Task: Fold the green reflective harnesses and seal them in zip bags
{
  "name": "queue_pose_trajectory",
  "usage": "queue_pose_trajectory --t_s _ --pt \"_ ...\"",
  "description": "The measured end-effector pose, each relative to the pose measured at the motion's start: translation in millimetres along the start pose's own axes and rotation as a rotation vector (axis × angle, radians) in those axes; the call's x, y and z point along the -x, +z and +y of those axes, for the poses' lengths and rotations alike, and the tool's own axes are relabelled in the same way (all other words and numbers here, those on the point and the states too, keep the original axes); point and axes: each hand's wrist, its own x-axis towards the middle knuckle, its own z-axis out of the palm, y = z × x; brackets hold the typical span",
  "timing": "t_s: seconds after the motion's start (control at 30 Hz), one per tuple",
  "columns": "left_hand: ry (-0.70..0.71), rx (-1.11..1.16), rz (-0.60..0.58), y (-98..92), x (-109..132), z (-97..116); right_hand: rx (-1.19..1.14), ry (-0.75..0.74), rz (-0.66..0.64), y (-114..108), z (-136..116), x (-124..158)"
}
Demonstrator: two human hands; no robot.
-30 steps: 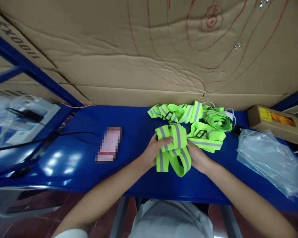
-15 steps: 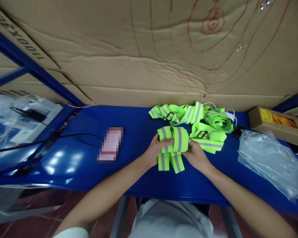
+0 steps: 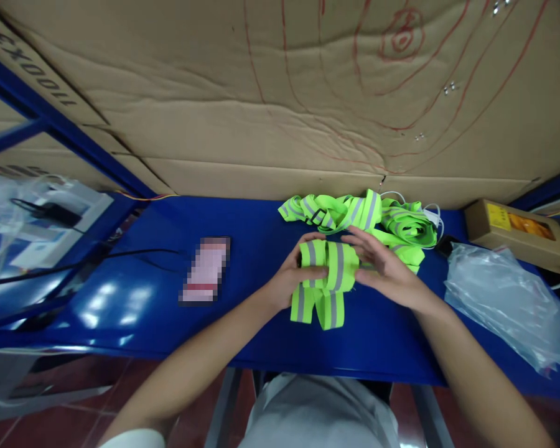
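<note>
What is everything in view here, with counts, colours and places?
Held strap bundle: one, fluorescent green with grey stripes, left hand
Other strap bundles: about three, same colours, table's far edge
Phone: one, pink pixelated screen, table's left
White unit: one, white, far left
Black adapter: one, black, on white unit
Carton: one, brown, far right
Plastic bags: count unclear, clear, before carton
Cardboard panel: one, brown with red lines, behind table
Table: one, blue, centre
Shirt: one, pale grey, bottom
Left hand: one, bare, gripping held bundle
Right hand: one, bare, fingers spread, bundle's right; contact unclear
</note>
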Motion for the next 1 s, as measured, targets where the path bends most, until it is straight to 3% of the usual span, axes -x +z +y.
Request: queue_pose_trajectory --t_s 0.1,0.2,0.37,0.57,0.77,0.93,1.0 --pt "-0.076 0.038 -0.049 -0.2 1.3 -10.6 -0.004 0.032 -0.077 17.4 -2.3 -1.3" --pt "-0.166 0.118 -0.064 -1.9 1.6 -15.8 0.03 0.015 -0.055 28.1 -2.3 -1.1" --pt "-0.219 0.186 -0.109 -4.1 0.9 -17.4 0.113 -0.044 -0.004 28.8 2.2 -1.3" --pt "-0.253 0.168 -0.103 -3.6 -0.4 -25.9 0.055 -0.014 -0.143 26.6 12.6 -6.1" --pt "-0.25 0.183 -0.169 -6.1 1.1 -21.2 0.097 -0.097 -0.008 26.6 4.8 -2.0" --pt "-0.376 0.235 -0.401 -0.5 5.5 -22.6 0.17 -0.12 0.292 13.2 1.3 -1.2" --pt "-0.392 0.251 -0.413 3.1 5.3 -26.0 0.208 -0.136 0.325 9.4 4.2 -3.7"
